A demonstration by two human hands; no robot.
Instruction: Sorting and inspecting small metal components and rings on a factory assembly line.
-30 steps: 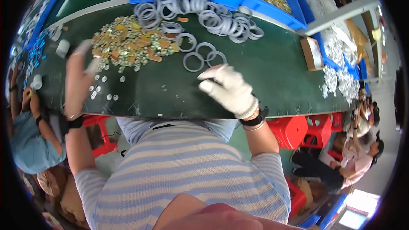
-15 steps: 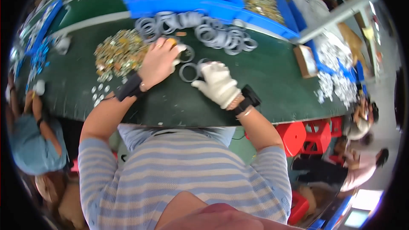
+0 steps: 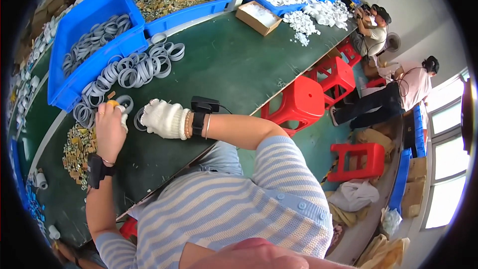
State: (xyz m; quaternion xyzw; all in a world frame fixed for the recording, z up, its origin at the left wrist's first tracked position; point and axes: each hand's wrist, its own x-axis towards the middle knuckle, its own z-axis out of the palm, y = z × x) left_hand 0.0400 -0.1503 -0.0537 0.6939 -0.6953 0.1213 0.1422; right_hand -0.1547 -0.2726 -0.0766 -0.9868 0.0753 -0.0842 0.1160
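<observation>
My left hand (image 3: 110,132) is bare on the palm and back, with a yellow covering (image 3: 114,103) and white coverings on some fingers. Its fingers are bent together beside a grey ring (image 3: 126,103), and what is between them is hidden. My right hand (image 3: 165,119), in a white knit glove, is closed just to the right of the left one, its fingertips over another grey ring (image 3: 140,120) that shows only in part. Below my left hand lies a pile of small gold and silver pieces (image 3: 77,157). More loose grey rings (image 3: 128,77) lie beyond both hands.
A blue bin (image 3: 94,7) of grey rings and another blue bin (image 3: 219,6) of small gold pieces line the table's far edge. Right of them are a cardboard box (image 3: 259,18) and white parts (image 3: 301,24). Red stools (image 3: 298,100) stand beside the green table (image 3: 214,65).
The view has turned to the right, bringing more stools and windows in. My right hand has come closer to my left hand, which stays by the grey ring.
</observation>
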